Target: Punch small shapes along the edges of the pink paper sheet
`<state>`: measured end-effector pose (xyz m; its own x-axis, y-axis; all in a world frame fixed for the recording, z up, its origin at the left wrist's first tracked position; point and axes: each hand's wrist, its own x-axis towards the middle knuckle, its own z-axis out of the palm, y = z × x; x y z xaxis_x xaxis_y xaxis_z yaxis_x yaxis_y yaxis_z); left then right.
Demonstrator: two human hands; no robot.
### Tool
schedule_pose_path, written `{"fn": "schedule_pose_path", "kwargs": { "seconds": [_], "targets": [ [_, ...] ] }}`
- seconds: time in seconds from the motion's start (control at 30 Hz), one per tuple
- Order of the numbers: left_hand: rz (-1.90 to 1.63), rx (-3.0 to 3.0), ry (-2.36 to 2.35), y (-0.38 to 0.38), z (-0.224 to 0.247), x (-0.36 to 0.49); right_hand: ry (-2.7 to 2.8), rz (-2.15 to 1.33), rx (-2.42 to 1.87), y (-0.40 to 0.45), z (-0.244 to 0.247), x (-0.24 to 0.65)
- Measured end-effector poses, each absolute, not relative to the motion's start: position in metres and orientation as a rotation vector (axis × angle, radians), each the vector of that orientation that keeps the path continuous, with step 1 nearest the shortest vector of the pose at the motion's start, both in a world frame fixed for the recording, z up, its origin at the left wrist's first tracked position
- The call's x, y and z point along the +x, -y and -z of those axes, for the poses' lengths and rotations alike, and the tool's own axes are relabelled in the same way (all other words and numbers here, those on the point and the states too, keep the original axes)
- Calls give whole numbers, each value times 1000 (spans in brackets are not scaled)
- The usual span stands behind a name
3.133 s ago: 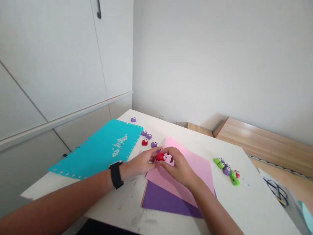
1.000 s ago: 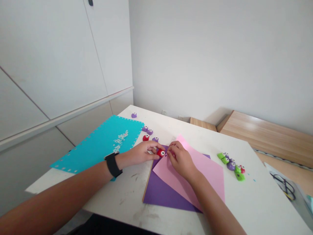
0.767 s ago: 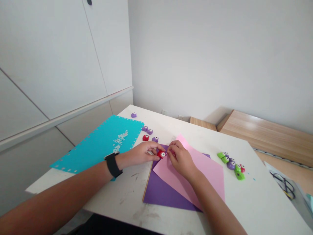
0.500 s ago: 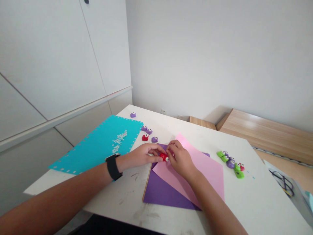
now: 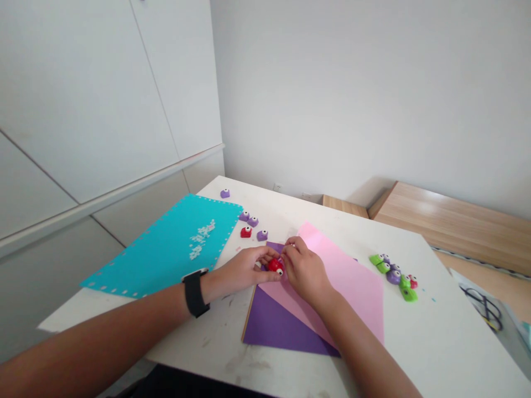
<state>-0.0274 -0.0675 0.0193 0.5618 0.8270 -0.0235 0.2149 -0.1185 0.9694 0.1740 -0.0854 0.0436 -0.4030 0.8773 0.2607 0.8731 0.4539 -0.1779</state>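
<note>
So the left hand (image 5: 243, 267)'s got its fingers curled around a little red punch (image 5: 274, 266) at the pink sheet (image 5: 352, 287)'s left edge, while the right hand (image 5: 309, 273) looks pinched onto that edge, probably to steady it.

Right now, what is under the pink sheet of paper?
A flat purple sheet lies under the pink sheet, showing mainly along its near edge, with the white tabletop around them. Anything else beneath the pink sheet is covered and cannot be seen.
</note>
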Motion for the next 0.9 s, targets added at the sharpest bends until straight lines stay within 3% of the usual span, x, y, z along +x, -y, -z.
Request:
{"fn": "schedule_pose_path", "kwargs": {
  "seconds": [0.9],
  "targets": [
    [-695,1462,-785,64,-13,-21,2372,97,-1396,86,-40,177]
  ]
}}
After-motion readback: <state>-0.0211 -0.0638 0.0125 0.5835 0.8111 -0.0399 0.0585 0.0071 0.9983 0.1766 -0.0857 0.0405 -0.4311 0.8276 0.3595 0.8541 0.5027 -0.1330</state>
